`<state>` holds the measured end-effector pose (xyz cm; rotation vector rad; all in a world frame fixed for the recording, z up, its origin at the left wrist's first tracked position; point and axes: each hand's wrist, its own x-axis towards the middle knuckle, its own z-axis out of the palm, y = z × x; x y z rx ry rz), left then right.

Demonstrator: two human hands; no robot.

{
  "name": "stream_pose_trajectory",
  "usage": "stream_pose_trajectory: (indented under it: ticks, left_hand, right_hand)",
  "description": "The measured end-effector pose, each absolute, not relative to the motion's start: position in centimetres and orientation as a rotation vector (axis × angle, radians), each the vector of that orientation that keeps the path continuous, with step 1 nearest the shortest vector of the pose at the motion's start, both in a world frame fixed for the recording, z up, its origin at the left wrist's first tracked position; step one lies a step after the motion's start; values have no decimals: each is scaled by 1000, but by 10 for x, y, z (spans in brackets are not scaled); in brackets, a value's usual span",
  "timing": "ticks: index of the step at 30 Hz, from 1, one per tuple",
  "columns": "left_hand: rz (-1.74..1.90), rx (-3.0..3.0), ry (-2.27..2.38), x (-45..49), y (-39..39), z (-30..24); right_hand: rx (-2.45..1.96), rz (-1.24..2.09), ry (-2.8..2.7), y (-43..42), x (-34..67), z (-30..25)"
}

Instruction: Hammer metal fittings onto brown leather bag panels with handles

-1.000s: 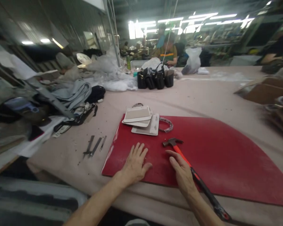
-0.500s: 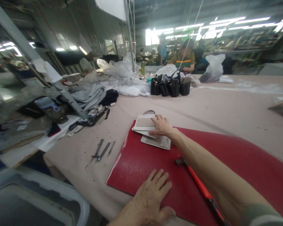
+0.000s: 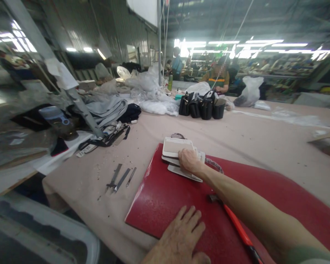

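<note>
My left hand (image 3: 178,234) lies flat on a red board (image 3: 156,201), fingers spread and nothing in it. At the far left corner of the board, my right hand (image 3: 191,161) has its fingers curled over a stack of white flat bag pieces (image 3: 170,147), the top one with a beige panel. Its fingertips are partly hidden among the pieces. A patterned, rope-like handle (image 3: 216,165) curves out to the right of the stack, and another loop (image 3: 177,135) shows behind it. Under my right forearm rests a hammer (image 3: 238,224) with a red handle.
Slim metal tools (image 3: 122,179) lie left of the board on the cloth-covered table (image 3: 104,205). Black bags (image 3: 206,108) stand farther back, near plastic wrapping (image 3: 159,106) and a seated person (image 3: 217,80). A grey bin (image 3: 93,245) is at lower left, below a slanted metal post (image 3: 82,113).
My right hand has gone from fingers stretched over the white pieces to fingers curled on them. The patterned handle at right now shows. My left hand stays flat on the board.
</note>
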<state>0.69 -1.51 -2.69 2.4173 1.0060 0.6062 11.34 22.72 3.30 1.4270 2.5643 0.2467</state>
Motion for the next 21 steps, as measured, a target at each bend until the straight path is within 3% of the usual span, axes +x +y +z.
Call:
stream_pose_trajectory:
  ticks: [8, 16, 21]
  left_hand:
    - [631, 2396, 981, 6, -15, -24]
    - [693, 2604, 1015, 16, -5, -46]
    - [1021, 2892, 1095, 37, 11, -88]
  right_hand:
    - [1600, 84, 2529, 215, 102, 45]
    - [2161, -78, 2301, 293, 112, 72]
    - [2346, -378, 2112, 333, 126, 64]
